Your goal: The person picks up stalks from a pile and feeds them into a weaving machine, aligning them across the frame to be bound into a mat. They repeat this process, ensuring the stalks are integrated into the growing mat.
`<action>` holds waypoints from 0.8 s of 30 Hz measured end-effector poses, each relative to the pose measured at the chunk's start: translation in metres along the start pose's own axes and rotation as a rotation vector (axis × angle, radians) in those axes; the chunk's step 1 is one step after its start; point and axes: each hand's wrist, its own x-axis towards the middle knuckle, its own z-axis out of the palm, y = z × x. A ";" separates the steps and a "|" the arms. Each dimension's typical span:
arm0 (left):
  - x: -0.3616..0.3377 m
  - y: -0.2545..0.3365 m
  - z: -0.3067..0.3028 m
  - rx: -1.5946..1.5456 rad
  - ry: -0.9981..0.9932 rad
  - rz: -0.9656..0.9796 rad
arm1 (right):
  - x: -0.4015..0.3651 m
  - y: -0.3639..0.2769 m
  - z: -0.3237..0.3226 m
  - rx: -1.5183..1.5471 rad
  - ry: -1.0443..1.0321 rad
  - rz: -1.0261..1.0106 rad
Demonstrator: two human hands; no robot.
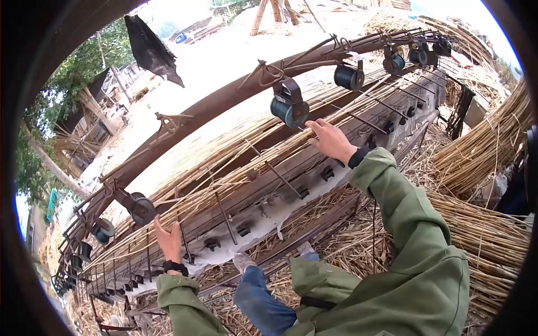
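A long wooden and metal weaving frame [269,185] runs diagonally across the view with a layer of straw reeds [224,168] lying along it. My left hand [168,241] rests on the reeds at the lower left with its fingers spread. Farther right, my right hand [330,140] presses flat on the reeds just below a dark thread spool [290,107]. Both arms wear green sleeves. My knee in blue jeans [255,285] rests against the frame's lower rail.
A curved rusty bar [224,98] above the frame carries several hanging spools [349,77]. Upright metal pins [224,210] stick out along the frame. Bundles of reeds [487,151] are piled on the right, and loose straw covers the ground. Sheds and trees stand at the left.
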 end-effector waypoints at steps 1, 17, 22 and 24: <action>0.000 0.009 0.008 0.062 -0.050 0.070 | 0.000 -0.006 -0.003 0.027 -0.029 -0.002; 0.004 -0.001 0.031 -0.050 -0.189 0.248 | 0.016 -0.009 0.022 -0.193 -0.200 -0.118; 0.005 -0.001 0.027 -0.040 -0.261 0.168 | 0.012 0.005 0.026 0.192 -0.142 -0.059; 0.001 0.000 0.029 -0.226 -0.269 0.228 | 0.000 0.026 0.042 0.654 0.002 0.078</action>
